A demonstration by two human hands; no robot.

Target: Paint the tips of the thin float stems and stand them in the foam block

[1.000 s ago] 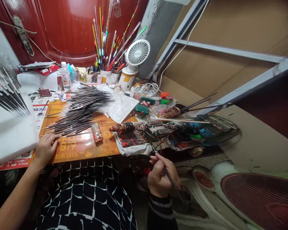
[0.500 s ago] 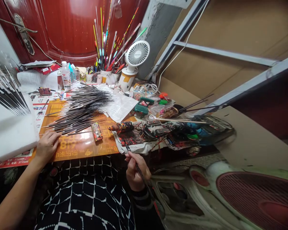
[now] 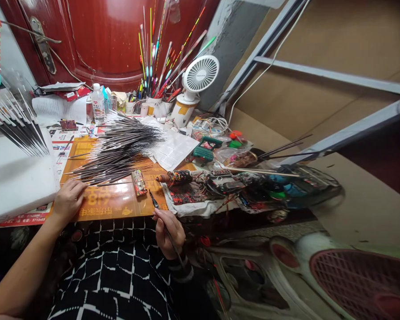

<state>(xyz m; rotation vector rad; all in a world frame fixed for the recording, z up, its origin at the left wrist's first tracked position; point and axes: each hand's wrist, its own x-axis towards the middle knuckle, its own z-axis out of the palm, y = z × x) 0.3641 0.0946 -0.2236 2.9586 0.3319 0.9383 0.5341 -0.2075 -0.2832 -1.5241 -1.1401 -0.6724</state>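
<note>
My right hand (image 3: 169,233) pinches a slim paintbrush (image 3: 154,201), its dark tip pointing up and left over the orange board (image 3: 103,209). With its fingers closed, my left hand (image 3: 68,199) rests at the board's left side, on the end of a thin dark fishing float (image 3: 111,183). The float lies level, passing over a paint-spattered block (image 3: 139,183) towards the brown nose of a paint-smeared rotary tool (image 3: 176,178). A large heap of similar dark floats (image 3: 123,142) with pale ends lies just behind it. The brush tip is apart from the float.
White foam (image 3: 16,178) at left holds several upright floats (image 3: 23,129). A small white fan (image 3: 200,75), a bottle (image 3: 98,104) and cups of colourful floats stand at the back. A paint-stained cloth (image 3: 186,202) lies under the tool. A larger floor fan (image 3: 360,275) stands lower right.
My right hand has moved left with the paintbrush, from the stained cloth to the orange board near the block. My left hand stays at the float's end. The view has shifted slightly.
</note>
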